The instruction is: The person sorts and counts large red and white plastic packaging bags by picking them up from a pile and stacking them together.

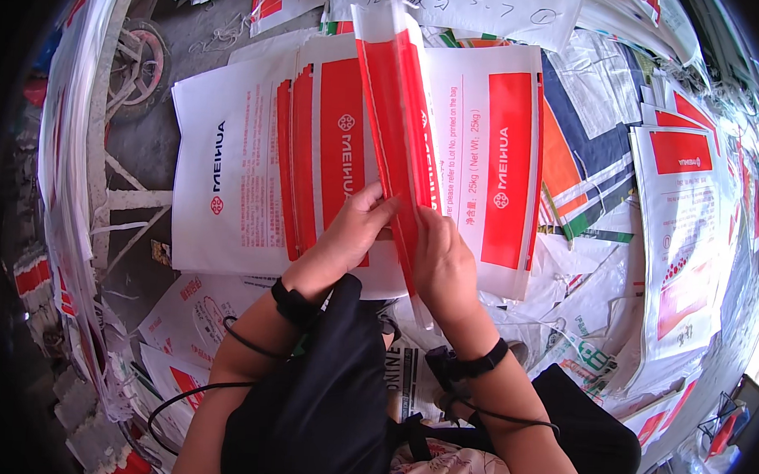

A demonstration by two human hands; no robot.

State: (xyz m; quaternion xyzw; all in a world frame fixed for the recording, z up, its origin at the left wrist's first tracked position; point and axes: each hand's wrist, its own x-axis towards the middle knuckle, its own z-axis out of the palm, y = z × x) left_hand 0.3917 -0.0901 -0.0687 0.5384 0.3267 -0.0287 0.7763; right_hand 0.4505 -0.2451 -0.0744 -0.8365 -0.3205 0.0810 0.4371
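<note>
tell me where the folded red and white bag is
The folded bag is in the upper middle of the head view, over flat printed bags, its lower half gripped by the left hand and right hand.

Upper left: a spoked wheel with a dull pinkish rim (159, 67) above a grey floor (199, 43), right of a tall stack of white sheets (69, 178). Top: a white sheet with black handwriting (468, 23). Right of centre: navy-and-orange printed sheeting (566, 118). Lower right: a red object (723, 435).
</note>
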